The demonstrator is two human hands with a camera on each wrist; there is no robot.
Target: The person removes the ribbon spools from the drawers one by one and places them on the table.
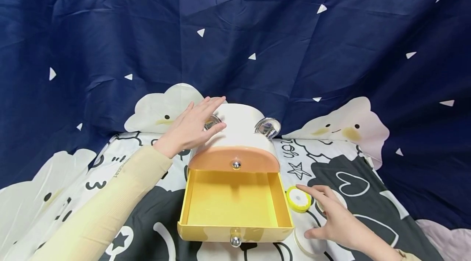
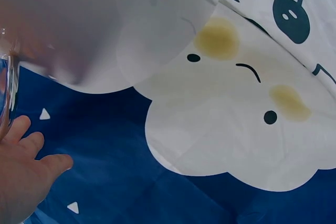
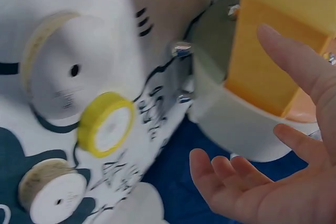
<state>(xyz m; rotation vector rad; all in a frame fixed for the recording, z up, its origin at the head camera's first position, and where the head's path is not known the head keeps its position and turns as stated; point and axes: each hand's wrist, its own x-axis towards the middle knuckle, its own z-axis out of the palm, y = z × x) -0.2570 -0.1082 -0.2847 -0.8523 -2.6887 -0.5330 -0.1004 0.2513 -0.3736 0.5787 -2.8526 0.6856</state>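
Observation:
A small white cabinet with silver round ears stands mid-view, its lower yellow drawer pulled out and bare inside. The peach upper drawer is closed. My left hand lies with straight fingers at the cabinet's top left, by one ear; the left wrist view catches part of this hand. To the right of the drawer my right hand hovers with fingers spread, nothing in its grasp. Close to its fingertips is a yellow ribbon spool. A large white-faced spool and a smaller one lie around it.
A black-and-white patterned cloth covers the surface under the cabinet. Behind it hangs a navy curtain with white triangles and cloud prints. A silver knob juts from the yellow drawer's front.

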